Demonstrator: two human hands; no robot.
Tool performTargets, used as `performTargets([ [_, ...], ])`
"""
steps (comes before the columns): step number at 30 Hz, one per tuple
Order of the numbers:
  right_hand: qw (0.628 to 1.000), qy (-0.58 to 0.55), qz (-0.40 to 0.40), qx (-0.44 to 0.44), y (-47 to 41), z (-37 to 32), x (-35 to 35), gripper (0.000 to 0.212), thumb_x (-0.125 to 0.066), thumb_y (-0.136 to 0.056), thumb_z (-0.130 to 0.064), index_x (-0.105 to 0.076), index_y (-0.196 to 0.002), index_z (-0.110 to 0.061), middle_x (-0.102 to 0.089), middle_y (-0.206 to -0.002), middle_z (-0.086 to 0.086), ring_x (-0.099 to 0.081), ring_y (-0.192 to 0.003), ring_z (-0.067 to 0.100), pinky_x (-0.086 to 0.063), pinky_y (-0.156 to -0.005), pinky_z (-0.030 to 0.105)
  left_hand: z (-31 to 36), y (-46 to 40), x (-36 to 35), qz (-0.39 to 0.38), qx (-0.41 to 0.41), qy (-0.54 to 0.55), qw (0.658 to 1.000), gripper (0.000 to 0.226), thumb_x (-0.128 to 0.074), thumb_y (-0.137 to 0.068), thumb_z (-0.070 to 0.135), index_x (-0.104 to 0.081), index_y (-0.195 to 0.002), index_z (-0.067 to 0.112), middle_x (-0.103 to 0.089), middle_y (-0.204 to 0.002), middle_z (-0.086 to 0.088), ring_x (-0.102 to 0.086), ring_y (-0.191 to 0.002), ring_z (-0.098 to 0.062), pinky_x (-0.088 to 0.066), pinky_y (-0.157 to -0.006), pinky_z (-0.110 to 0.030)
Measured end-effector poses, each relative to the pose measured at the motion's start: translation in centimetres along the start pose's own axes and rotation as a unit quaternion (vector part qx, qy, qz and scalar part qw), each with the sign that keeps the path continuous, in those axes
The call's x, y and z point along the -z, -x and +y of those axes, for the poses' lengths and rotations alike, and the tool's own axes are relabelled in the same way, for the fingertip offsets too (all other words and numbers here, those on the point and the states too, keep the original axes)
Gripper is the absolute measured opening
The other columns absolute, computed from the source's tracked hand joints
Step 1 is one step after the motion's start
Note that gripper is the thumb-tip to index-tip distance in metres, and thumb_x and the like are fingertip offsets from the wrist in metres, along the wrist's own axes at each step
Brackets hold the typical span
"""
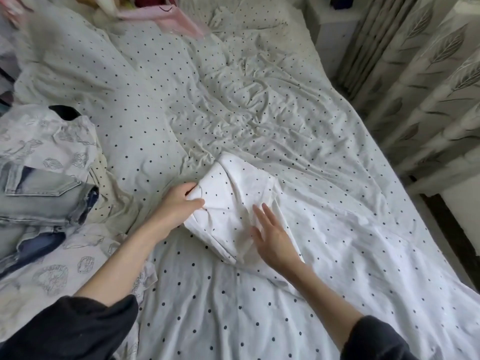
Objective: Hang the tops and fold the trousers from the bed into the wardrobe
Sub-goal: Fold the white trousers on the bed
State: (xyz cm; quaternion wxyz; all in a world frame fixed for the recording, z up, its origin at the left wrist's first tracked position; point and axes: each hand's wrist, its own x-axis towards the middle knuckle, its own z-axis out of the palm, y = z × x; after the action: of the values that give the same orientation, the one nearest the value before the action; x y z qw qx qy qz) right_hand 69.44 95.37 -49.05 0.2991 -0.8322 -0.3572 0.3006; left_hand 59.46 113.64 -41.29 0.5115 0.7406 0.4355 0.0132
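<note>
Near the centre of the frame, a little below the middle, a white dotted garment (233, 206) lies on the bed (197, 294), and it is hard to tell apart from the sheet because both carry the same dark dots on white; only its folded edges and the paler, crisper cloth mark it out. Whether it is a top or a pair of trousers I cannot say from here. The left hand (179, 203) pinches the garment's left edge, thumb over and fingers curled under the cloth, which looks like a way of pinning that side so the fold does not slide. The right hand (270, 229) lies flat with its fingers straight and spread on the lower right part of the garment, gripping nothing; my guess is that it is pressing out creases or steadying the layers. The hands sit apart, one at each side of the piece, which suits working soft cloth on a soft, rumpled surface. At the left edge of the frame a heap of clothes waits: pale jeans (39, 196) with a back pocket showing, lying on a light printed fabric (46, 141), with something dark blue (39, 245) beneath. I take them to be kept there, within the left arm's reach, as the pile not yet sorted. Pink cloth (179, 19) shows at the top of the frame, and leaf-patterned curtains (428, 81) hang at the upper right. The wardrobe is not in view.
</note>
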Motion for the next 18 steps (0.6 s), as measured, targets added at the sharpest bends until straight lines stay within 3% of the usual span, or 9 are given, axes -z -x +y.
performTargets([
  [3,0.992,-0.101,0.044,-0.062,2.7,1.8,3.4,0.044,-0.037,-0.101,-0.025,-0.034,-0.145,-0.022,-0.029,-0.151,-0.007,-0.032,-0.138,0.01,-0.025,-0.11,0.024,4.3,2.7,-2.8,-0.033,-0.086,-0.038,0.995,0.034,-0.053,-0.087,0.002,-0.059,-0.115,0.021,-0.063,-0.1,0.009,-0.058,-0.093,-0.012,-0.044,-0.08,-0.023],
  [5,0.973,-0.187,0.066,-0.114,4.5,3.5,5.6,0.04,-0.034,-0.102,-0.03,-0.041,-0.141,-0.021,-0.042,-0.14,-0.01,-0.042,-0.128,0.007,-0.03,-0.109,0.025,6.6,4.4,-6.3,-0.063,-0.142,-0.071,0.985,0.041,-0.053,-0.088,0.002,-0.054,-0.127,0.018,-0.057,-0.106,0.008,-0.054,-0.1,-0.01,-0.04,-0.077,-0.013],
  [7,0.932,-0.31,0.104,-0.159,6.2,5.6,7.5,0.04,-0.033,-0.101,-0.033,-0.044,-0.137,-0.02,-0.05,-0.134,-0.003,-0.055,-0.115,0.015,-0.039,-0.104,0.035,7.7,6.1,-11.1,-0.099,-0.186,-0.115,0.971,0.045,-0.054,-0.09,0.006,-0.048,-0.134,0.015,-0.053,-0.111,0.002,-0.052,-0.101,-0.013,-0.037,-0.074,-0.014],
  [10,0.857,-0.451,0.147,-0.203,8.1,7.4,9.2,0.041,-0.032,-0.101,-0.036,-0.042,-0.136,-0.018,-0.049,-0.128,0.001,-0.057,-0.107,0.022,-0.044,-0.096,0.036,7.0,8.0,-17.1,-0.213,-0.195,-0.207,0.935,0.05,-0.055,-0.091,0.022,-0.041,-0.139,0.016,-0.052,-0.112,-0.001,-0.05,-0.094,-0.011,-0.038,-0.083,-0.019],
  [11,0.859,-0.438,0.158,-0.214,9.0,8.4,9.6,0.038,-0.032,-0.101,-0.036,-0.043,-0.134,-0.02,-0.048,-0.13,0.001,-0.055,-0.11,0.022,-0.043,-0.097,0.036,6.5,8.4,-19.1,-0.258,-0.171,-0.22,0.925,0.049,-0.055,-0.091,0.025,-0.042,-0.138,0.016,-0.052,-0.113,-0.001,-0.052,-0.097,-0.012,-0.04,-0.089,-0.022],
  [13,0.909,-0.316,0.158,-0.222,9.5,9.6,9.6,0.04,-0.037,-0.1,-0.033,-0.04,-0.138,-0.02,-0.044,-0.142,0.003,-0.049,-0.122,0.022,-0.038,-0.105,0.038,4.9,7.9,-20.7,-0.262,-0.146,-0.221,0.928,0.043,-0.055,-0.091,0.024,-0.049,-0.133,0.015,-0.055,-0.116,-0.003,-0.055,-0.107,-0.017,-0.04,-0.094,-0.023],
  [15,0.953,-0.174,0.155,-0.193,10.2,10.7,9.5,0.045,-0.04,-0.1,-0.027,-0.036,-0.143,-0.015,-0.036,-0.148,0.003,-0.04,-0.133,0.02,-0.032,-0.109,0.034,3.5,6.7,-21.0,-0.171,-0.151,-0.217,0.949,0.034,-0.054,-0.091,0.017,-0.056,-0.125,0.013,-0.056,-0.114,-0.006,-0.054,-0.108,-0.02,-0.037,-0.091,-0.02],
  [18,0.986,-0.006,0.125,-0.106,10.3,10.8,8.2,0.043,-0.041,-0.099,-0.022,-0.04,-0.141,-0.015,-0.027,-0.153,0.004,-0.025,-0.14,0.02,-0.022,-0.111,0.027,1.3,4.1,-18.9,0.007,-0.111,-0.23,0.967,0.032,-0.056,-0.09,0.015,-0.056,-0.122,0.009,-0.054,-0.114,-0.012,-0.05,-0.11,-0.027,-0.036,-0.095,-0.029],
])
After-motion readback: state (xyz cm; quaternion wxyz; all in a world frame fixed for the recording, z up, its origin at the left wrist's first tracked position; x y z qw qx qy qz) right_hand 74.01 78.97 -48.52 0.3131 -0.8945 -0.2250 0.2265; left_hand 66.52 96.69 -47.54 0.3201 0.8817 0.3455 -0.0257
